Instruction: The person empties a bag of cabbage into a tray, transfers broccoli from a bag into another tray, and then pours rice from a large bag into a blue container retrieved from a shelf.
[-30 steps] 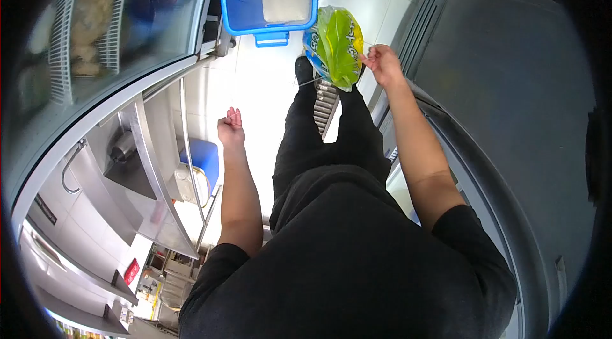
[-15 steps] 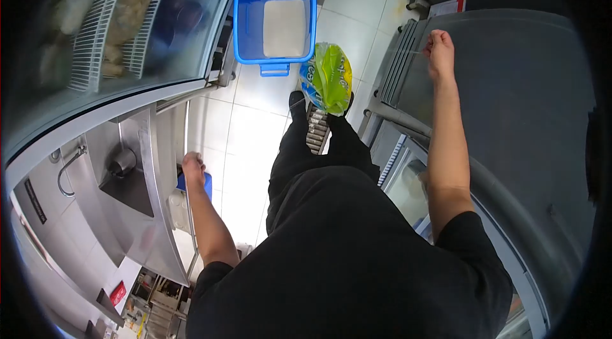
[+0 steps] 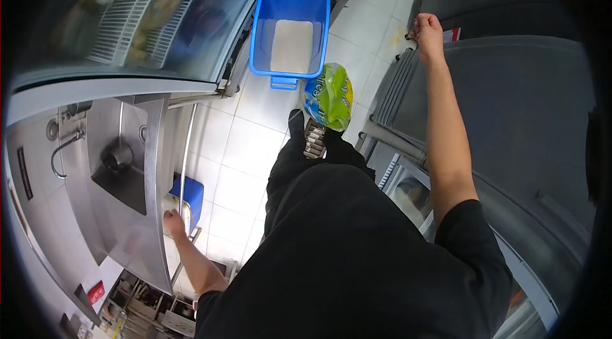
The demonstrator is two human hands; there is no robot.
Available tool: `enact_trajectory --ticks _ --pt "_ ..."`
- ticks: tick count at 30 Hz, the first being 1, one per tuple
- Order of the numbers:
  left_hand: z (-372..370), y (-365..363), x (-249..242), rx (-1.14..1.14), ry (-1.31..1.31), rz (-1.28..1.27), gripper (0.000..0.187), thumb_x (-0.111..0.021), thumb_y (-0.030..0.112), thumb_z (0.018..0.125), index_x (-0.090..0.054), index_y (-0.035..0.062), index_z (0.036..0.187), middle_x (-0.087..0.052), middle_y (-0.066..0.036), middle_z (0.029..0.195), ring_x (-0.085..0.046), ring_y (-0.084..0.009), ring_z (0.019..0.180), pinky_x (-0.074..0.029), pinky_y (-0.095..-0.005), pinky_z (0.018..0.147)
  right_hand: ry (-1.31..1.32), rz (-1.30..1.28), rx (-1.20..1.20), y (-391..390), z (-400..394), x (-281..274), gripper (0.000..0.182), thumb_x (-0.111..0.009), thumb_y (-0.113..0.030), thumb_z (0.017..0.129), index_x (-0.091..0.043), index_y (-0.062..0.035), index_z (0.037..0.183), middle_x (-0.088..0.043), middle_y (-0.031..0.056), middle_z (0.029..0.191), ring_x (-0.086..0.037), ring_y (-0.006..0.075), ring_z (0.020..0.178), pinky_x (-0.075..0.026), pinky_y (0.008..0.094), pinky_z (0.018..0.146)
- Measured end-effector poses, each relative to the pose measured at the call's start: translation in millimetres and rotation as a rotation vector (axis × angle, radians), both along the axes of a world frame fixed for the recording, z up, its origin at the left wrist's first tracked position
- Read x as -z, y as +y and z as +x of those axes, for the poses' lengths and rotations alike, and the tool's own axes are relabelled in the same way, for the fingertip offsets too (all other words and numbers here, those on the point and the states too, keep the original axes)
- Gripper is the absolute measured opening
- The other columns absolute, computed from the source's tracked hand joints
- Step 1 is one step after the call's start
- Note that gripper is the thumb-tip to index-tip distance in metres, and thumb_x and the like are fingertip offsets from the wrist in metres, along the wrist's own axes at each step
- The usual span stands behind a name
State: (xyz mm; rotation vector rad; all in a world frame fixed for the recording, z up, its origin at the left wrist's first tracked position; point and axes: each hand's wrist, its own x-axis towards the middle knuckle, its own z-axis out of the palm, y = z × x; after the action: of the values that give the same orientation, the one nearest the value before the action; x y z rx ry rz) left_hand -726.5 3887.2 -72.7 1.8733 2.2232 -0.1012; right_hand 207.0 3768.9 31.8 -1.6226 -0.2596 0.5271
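My right hand (image 3: 428, 34) is raised out to the right, near the edge of the dark grey surface. Its fingers are curled closed, and whatever may be in them is too small to make out. Low on the left, my left hand (image 3: 173, 222) is also closed, beside the steel sink unit and a blue container (image 3: 196, 194); its contents, if any, are hidden. A printed green, yellow and blue plastic bag (image 3: 333, 95) stands on the floor by my feet. Just beyond it sits a blue plastic bin (image 3: 291, 76) with a whitish, level content (image 3: 293, 47).
On the left are a glass-fronted display case (image 3: 134, 27) with wire racks and a steel sink (image 3: 121, 189) holding a metal pot (image 3: 116, 155). A grey-topped unit (image 3: 516, 122) flanks me on the right. A floor drain grate (image 3: 314, 140) lies between my feet.
My left hand has swung back and outward to the left. My right hand has risen slightly. The view has shifted, so the bin and bag appear lower, and more blue shows behind the bin.
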Motion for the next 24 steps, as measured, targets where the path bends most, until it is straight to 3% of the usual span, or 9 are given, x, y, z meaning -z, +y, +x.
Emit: enact_trajectory --ticks 5,7,9,10,14,17,19,20,24 --pt "-102.3 -73.5 -52.6 -0.207 0.190 -0.022 0.040 -0.051 0.027 0.087 -0.061 -0.0112 0.091 -0.065 -0.035 0.094 -0.062 -0.0524 0.089 -0.047 -0.0583 0.079 0.016 -0.036 -0.054 14.1 -8.4 10.5 0.011 -0.053 -0.017 0.101 -0.054 -0.0076 0.095 -0.054 -0.0007 0.079 -0.048 0.0090 0.065 -0.047 0.0281 0.061" --pt "-154.7 -111.4 -65.3 -0.440 0.058 0.096 0.039 -0.053 0.027 0.088 -0.063 -0.0100 0.093 -0.068 -0.031 0.094 -0.064 -0.0486 0.087 -0.048 -0.0576 0.077 0.022 -0.051 -0.049 19.8 -10.6 15.6 0.010 -0.053 -0.017 0.101 -0.054 -0.0083 0.095 -0.054 -0.0013 0.079 -0.047 0.0085 0.063 -0.047 0.0275 0.061" --pt "-190.6 -142.2 -73.5 -0.742 -0.031 0.188 0.034 -0.053 0.028 0.092 -0.060 -0.0047 0.091 -0.060 -0.016 0.075 -0.053 -0.0317 0.062 -0.041 -0.0472 0.054 0.021 -0.078 -0.046 26.1 -9.8 18.9 0.009 -0.053 -0.017 0.101 -0.054 -0.0095 0.095 -0.053 -0.0022 0.077 -0.046 0.0074 0.061 -0.046 0.0263 0.060" --pt "-191.8 -151.8 -81.2 -0.895 -0.078 0.236 0.031 -0.053 0.029 0.094 -0.058 -0.0021 0.090 -0.055 -0.009 0.066 -0.048 -0.0233 0.049 -0.037 -0.0420 0.043 0.018 -0.073 -0.060 27.9 -5.5 27.1 0.009 -0.053 -0.016 0.100 -0.054 -0.0096 0.094 -0.053 -0.0019 0.077 -0.046 0.0074 0.060 -0.046 0.0267 0.059" --pt "-115.5 -170.3 -124.2 -1.028 -0.404 0.370 0.023 -0.051 0.020 0.093 -0.041 0.0100 0.074 -0.037 0.001 0.057 -0.030 -0.0120 0.044 -0.021 -0.0326 0.040 0.061 -0.067 -0.033 33.3 9.0 61.9 0.011 -0.054 -0.017 0.099 -0.056 -0.0070 0.097 -0.055 0.0004 0.078 -0.049 0.0094 0.063 -0.047 0.0285 0.060" --pt "-121.7 -173.0 -114.3 -1.089 -0.580 0.444 0.025 -0.051 0.027 0.097 -0.050 0.0067 0.082 -0.045 -0.002 0.062 -0.040 -0.0130 0.050 -0.031 -0.0284 0.043 -0.082 -0.054 0.021 34.4 41.2 64.6 0.011 -0.058 -0.019 0.098 -0.058 -0.0086 0.095 -0.055 -0.0011 0.079 -0.049 0.0088 0.063 -0.045 0.0274 0.060" --pt "-126.9 -166.3 -94.9 -1.127 -0.893 0.464 0.023 -0.048 0.022 0.097 -0.046 0.0086 0.079 -0.040 0.000 0.065 -0.034 -0.0118 0.051 -0.028 -0.0279 0.043 -0.256 -0.111 0.039 33.1 71.5 41.5 0.015 -0.060 -0.021 0.097 -0.062 -0.0068 0.101 -0.059 0.0002 0.084 -0.054 0.0106 0.070 -0.047 0.0281 0.063" --pt "-103.4 -162.6 -91.7 -1.064 -0.855 0.444 0.020 -0.047 0.021 0.097 -0.045 0.0117 0.079 -0.038 0.001 0.066 -0.033 -0.0115 0.052 -0.028 -0.0269 0.044 -0.700 -0.247 0.051 29.3 118.7 51.6 0.018 -0.061 -0.020 0.096 -0.064 -0.0060 0.106 -0.063 0.0018 0.089 -0.058 0.0125 0.076 -0.049 0.0285 0.066" --pt "-50.0 -131.2 -50.6 -1.051 -1.186 0.392 0.020 -0.046 0.020 0.097 -0.048 0.0124 0.079 -0.045 0.003 0.066 -0.036 -0.0082 0.051 -0.029 -0.0238 0.043 -0.405 0.041 0.153 31.3 95.8 -42.1 0.020 -0.064 -0.017 0.095 -0.061 -0.0044 0.109 -0.061 0.0032 0.089 -0.057 0.0138 0.075 -0.051 0.0294 0.067"
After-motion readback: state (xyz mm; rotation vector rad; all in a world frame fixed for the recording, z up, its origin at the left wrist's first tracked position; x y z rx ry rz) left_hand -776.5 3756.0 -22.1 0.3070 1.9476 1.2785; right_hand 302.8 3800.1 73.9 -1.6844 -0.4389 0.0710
